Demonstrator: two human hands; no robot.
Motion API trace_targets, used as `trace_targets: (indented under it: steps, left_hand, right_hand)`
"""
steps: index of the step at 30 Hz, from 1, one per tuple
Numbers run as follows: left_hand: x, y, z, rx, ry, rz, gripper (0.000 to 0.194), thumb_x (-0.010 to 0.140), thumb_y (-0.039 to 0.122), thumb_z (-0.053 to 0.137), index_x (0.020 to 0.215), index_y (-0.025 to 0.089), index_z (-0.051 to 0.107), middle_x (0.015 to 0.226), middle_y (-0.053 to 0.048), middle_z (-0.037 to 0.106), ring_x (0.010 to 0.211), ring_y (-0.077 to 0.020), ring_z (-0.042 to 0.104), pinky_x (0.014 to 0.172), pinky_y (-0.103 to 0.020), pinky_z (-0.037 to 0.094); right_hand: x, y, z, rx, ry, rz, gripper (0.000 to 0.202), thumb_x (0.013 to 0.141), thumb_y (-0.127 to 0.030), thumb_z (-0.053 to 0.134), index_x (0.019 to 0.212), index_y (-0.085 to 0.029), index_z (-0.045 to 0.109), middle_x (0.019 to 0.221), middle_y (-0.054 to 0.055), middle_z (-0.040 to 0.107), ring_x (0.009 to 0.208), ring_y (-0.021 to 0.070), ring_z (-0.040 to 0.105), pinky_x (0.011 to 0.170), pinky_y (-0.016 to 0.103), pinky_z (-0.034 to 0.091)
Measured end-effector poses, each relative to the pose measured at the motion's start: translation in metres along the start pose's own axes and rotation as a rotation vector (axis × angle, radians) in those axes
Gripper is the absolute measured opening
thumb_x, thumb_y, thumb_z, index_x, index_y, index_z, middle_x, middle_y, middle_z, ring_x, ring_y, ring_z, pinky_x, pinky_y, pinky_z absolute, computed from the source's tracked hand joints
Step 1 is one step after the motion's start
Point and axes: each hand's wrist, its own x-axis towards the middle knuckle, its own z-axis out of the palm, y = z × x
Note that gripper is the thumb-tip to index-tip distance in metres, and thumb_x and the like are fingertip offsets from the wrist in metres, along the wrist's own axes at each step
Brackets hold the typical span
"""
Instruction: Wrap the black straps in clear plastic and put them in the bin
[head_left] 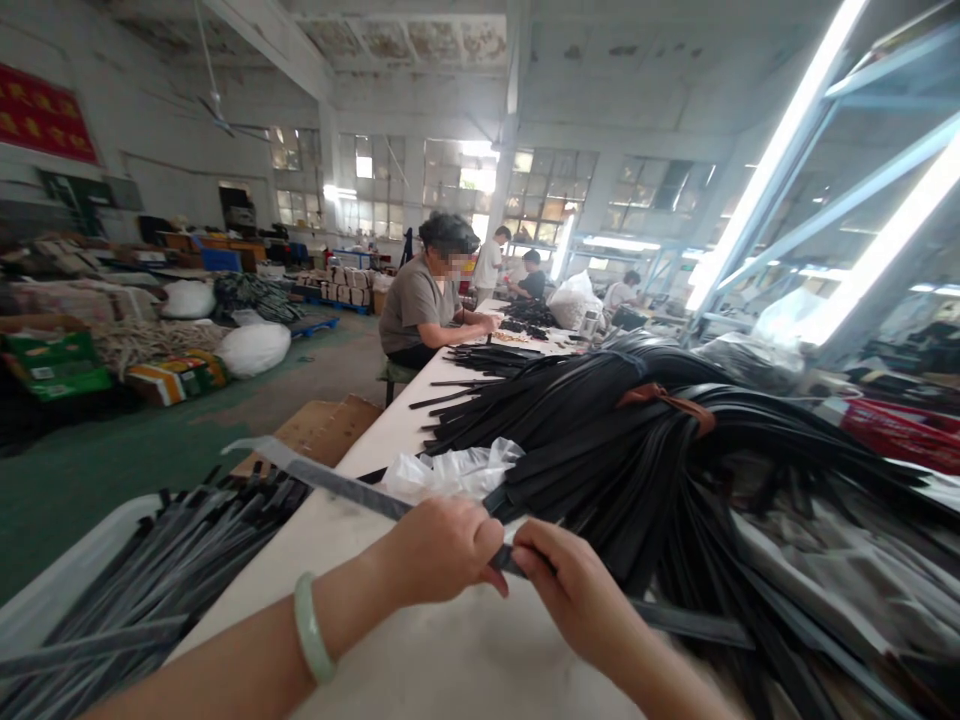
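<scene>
A long black strap (337, 482), its far left part inside a clear plastic sleeve, stretches across in front of me above the white table (480, 660). My left hand (442, 548), with a pale green bangle (311, 628) on the wrist, is closed around the strap. Close beside it, my right hand (570, 580) pinches the same strap, with a short piece showing between the two. Past my right wrist, a dark flat length (697, 622) comes out. Crumpled clear plastic sleeves (454, 470) lie just beyond my left hand.
A big pile of black straps (570, 400), partly tied with a brown band (667, 402), covers the table's right side. On the left, a white bin (82, 555) holds many sleeved straps. A co-worker (424, 300) sits farther along the table; a cardboard box (322, 430) stands below its edge.
</scene>
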Motion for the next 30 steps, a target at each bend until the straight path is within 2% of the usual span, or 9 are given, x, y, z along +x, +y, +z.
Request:
trace_targets:
  steps: [4, 6, 8, 14, 16, 19, 23, 27, 30]
  left_hand:
    - [-0.006, -0.023, -0.005, 0.069, -0.032, -0.153, 0.046, 0.085, 0.062, 0.04, 0.081, 0.017, 0.049, 0.077, -0.006, 0.062, 0.071, -0.0224, 0.062, 0.057, -0.03, 0.045]
    - [-0.008, -0.03, -0.004, 0.108, -0.059, -0.219, 0.044, 0.085, 0.06, 0.042, 0.081, 0.017, 0.049, 0.078, -0.006, 0.063, 0.073, -0.0227, 0.063, 0.059, -0.03, 0.045]
    - [-0.006, -0.027, -0.001, 0.107, -0.067, -0.2, 0.044, 0.085, 0.06, 0.043, 0.082, 0.017, 0.049, 0.078, -0.006, 0.063, 0.072, -0.0227, 0.062, 0.058, -0.03, 0.045]
    - [0.005, 0.008, 0.001, 0.022, -0.042, -0.049, 0.051, 0.083, 0.065, 0.036, 0.082, 0.017, 0.05, 0.075, -0.006, 0.061, 0.069, -0.024, 0.062, 0.053, -0.032, 0.044]
    - [0.003, 0.003, -0.001, 0.026, -0.051, -0.063, 0.05, 0.083, 0.065, 0.038, 0.083, 0.017, 0.051, 0.076, -0.006, 0.062, 0.07, -0.0245, 0.062, 0.054, -0.032, 0.045]
    - [-0.003, -0.016, -0.002, 0.073, -0.066, -0.168, 0.048, 0.083, 0.064, 0.04, 0.082, 0.017, 0.051, 0.077, -0.006, 0.062, 0.072, -0.0244, 0.062, 0.057, -0.032, 0.046]
    - [-0.004, -0.022, 0.0, 0.101, -0.076, -0.208, 0.045, 0.085, 0.06, 0.041, 0.083, 0.016, 0.051, 0.077, -0.006, 0.062, 0.072, -0.0236, 0.062, 0.058, -0.031, 0.046]
    - [0.003, -0.003, 0.001, 0.026, -0.097, -0.098, 0.046, 0.085, 0.06, 0.04, 0.084, 0.016, 0.051, 0.076, -0.007, 0.062, 0.072, -0.0242, 0.062, 0.056, -0.032, 0.046]
    - [0.003, 0.002, 0.0, 0.013, -0.102, -0.09, 0.046, 0.084, 0.061, 0.042, 0.084, 0.016, 0.052, 0.078, -0.007, 0.062, 0.073, -0.0248, 0.063, 0.057, -0.033, 0.047]
  right_hand:
    - [-0.003, 0.027, -0.023, -0.104, -0.146, 0.108, 0.03, 0.094, -0.032, 0.039, 0.066, -0.02, 0.045, 0.061, -0.002, 0.05, 0.057, 0.0132, 0.045, 0.055, 0.026, 0.033]
    - [-0.004, 0.042, -0.037, -0.114, -0.133, 0.143, 0.033, 0.092, -0.031, 0.041, 0.061, -0.02, 0.04, 0.057, -0.003, 0.044, 0.054, 0.0127, 0.042, 0.053, 0.026, 0.03]
    - [-0.002, 0.046, -0.041, -0.1, -0.08, 0.137, 0.033, 0.091, -0.031, 0.042, 0.06, -0.02, 0.039, 0.057, -0.003, 0.043, 0.055, 0.0128, 0.041, 0.053, 0.026, 0.03]
    - [0.002, 0.013, -0.003, -0.039, -0.029, 0.072, 0.031, 0.093, -0.031, 0.04, 0.064, -0.02, 0.044, 0.06, -0.001, 0.049, 0.056, 0.0126, 0.044, 0.055, 0.025, 0.032]
    - [0.001, 0.011, 0.001, -0.02, -0.048, 0.048, 0.029, 0.094, -0.031, 0.038, 0.07, -0.019, 0.049, 0.066, 0.0, 0.054, 0.06, 0.0131, 0.048, 0.058, 0.025, 0.034]
    - [-0.002, 0.025, -0.014, -0.084, -0.111, 0.081, 0.026, 0.093, -0.03, 0.04, 0.074, -0.019, 0.053, 0.067, 0.0, 0.056, 0.06, 0.0138, 0.051, 0.057, 0.025, 0.035]
    - [-0.001, 0.037, -0.031, -0.065, -0.046, 0.123, 0.026, 0.091, -0.029, 0.044, 0.068, -0.019, 0.051, 0.062, -0.001, 0.05, 0.058, 0.0136, 0.046, 0.056, 0.025, 0.035]
    - [0.003, 0.017, -0.01, 0.064, -0.004, 0.093, 0.026, 0.091, -0.029, 0.043, 0.068, -0.019, 0.049, 0.063, -0.002, 0.048, 0.059, 0.0126, 0.044, 0.055, 0.024, 0.035]
    - [0.004, 0.007, 0.008, 0.15, 0.005, 0.105, 0.026, 0.091, -0.03, 0.043, 0.07, -0.018, 0.05, 0.064, -0.002, 0.048, 0.06, 0.0121, 0.045, 0.055, 0.023, 0.039]
